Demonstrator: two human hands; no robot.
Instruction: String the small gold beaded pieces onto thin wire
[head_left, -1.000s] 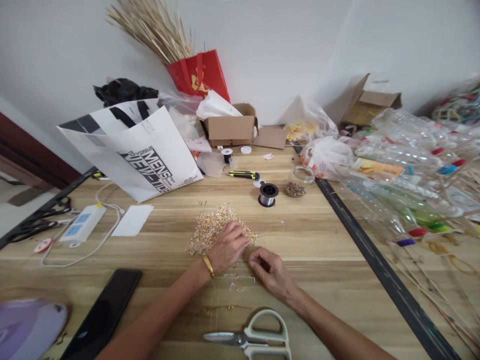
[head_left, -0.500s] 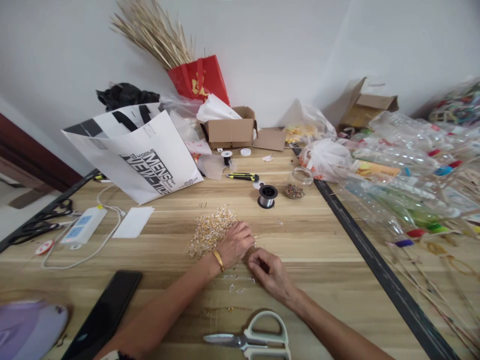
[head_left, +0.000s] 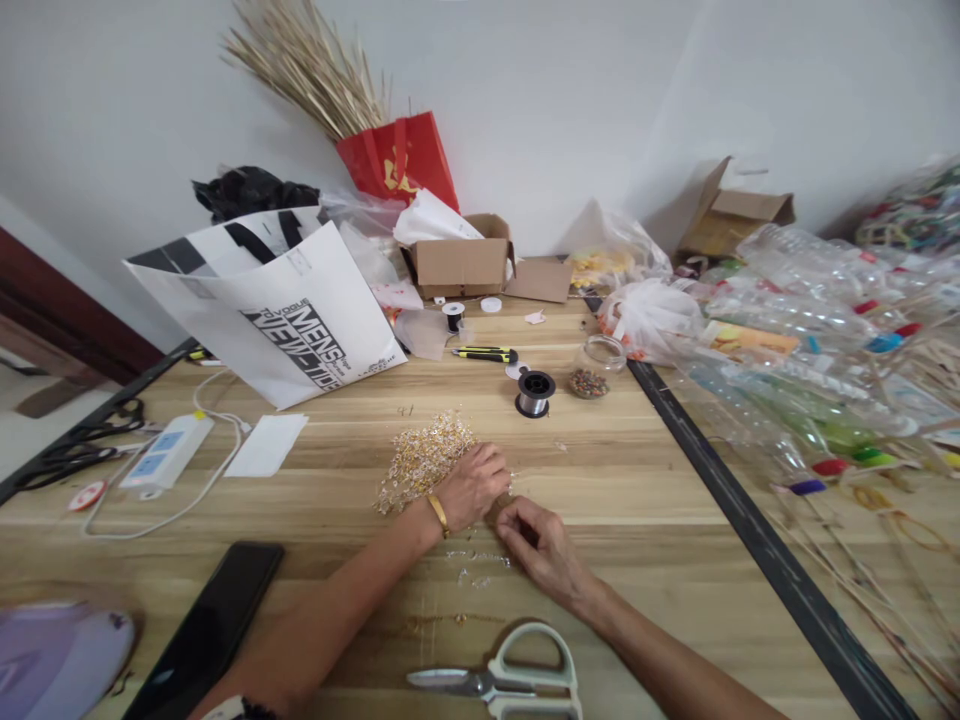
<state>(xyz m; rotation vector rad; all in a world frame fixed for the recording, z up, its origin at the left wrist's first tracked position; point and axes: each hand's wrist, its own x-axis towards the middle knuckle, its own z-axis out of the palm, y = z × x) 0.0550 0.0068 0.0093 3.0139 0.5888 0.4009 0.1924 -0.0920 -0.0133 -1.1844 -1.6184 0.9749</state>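
Note:
My left hand [head_left: 474, 486], with a gold bracelet [head_left: 439, 516] on its wrist, is closed at the right edge of a heap of gold and clear beads [head_left: 420, 460]. My right hand [head_left: 538, 542] is closed just below and to the right, its fingertips almost meeting the left ones. Whatever the fingers pinch is too small or hidden to name. Below the hands lie a silvery chain [head_left: 480, 557], a short clear beaded piece [head_left: 474, 579] and a gold chain [head_left: 459, 619]. White-handled scissors [head_left: 499, 680] lie nearest me.
Beyond the hands stand a wire spool [head_left: 535, 394], a glass jar of beads [head_left: 592, 368] and a yellow cutter [head_left: 486, 354]. On the left are a phone [head_left: 206, 620], a power strip [head_left: 169, 452] and a white bag [head_left: 277, 310]. Plastic bottles [head_left: 810, 300] crowd the right.

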